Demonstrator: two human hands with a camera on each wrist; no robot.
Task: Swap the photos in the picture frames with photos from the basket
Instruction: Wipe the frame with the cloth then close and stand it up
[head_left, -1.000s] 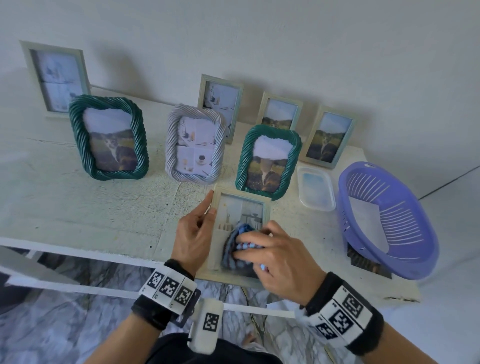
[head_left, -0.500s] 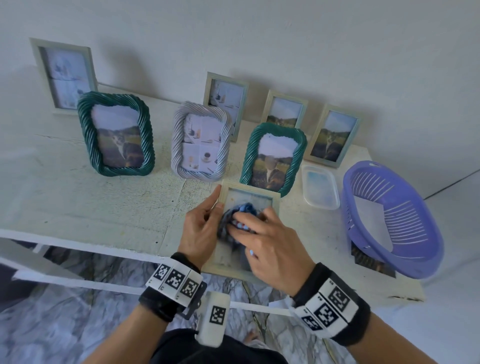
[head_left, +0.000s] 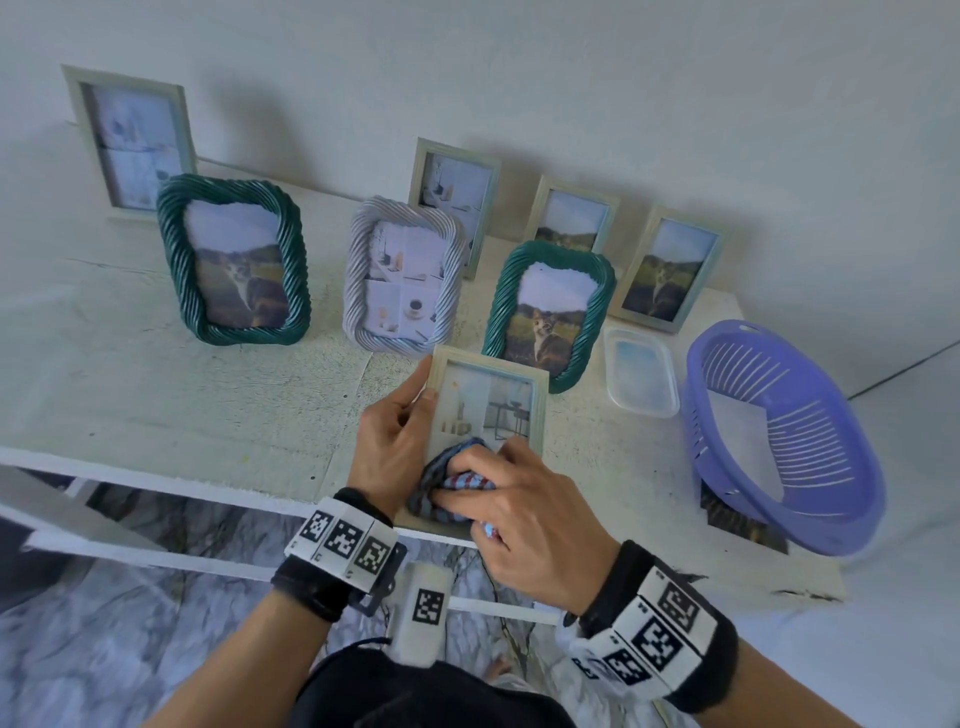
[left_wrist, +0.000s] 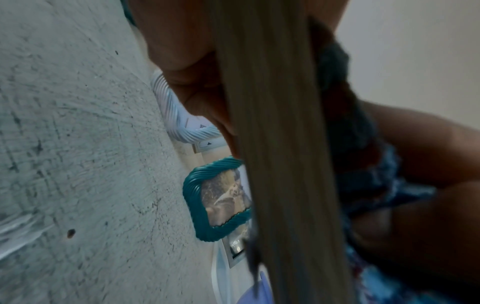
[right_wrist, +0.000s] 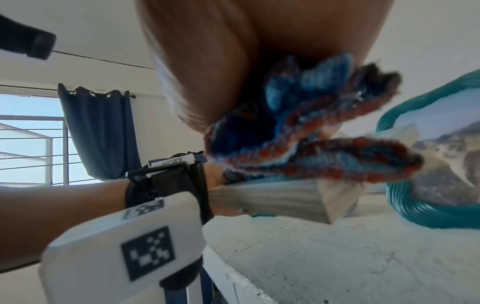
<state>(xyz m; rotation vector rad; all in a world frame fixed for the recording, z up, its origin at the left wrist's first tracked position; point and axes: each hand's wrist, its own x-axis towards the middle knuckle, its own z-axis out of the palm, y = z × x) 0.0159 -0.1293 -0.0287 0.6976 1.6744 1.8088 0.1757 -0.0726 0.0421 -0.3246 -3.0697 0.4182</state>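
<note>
— Why is the frame (head_left: 485, 410) tilted up at the table's (head_left: 156, 395) front edge?

— So its glass faces me while I wipe it. My left hand (head_left: 392, 441) clamps its left side — thumb on the front, fingers behind.

— And your right hand (head_left: 524, 514)?

— Palm down, fingers curled tight on a bunched cloth (head_left: 449, 478), pressed to the lower glass.

— The basket (head_left: 779, 436)?

— At the table's right end, well apart, a photo (head_left: 743, 436) lying inside it.
</note>
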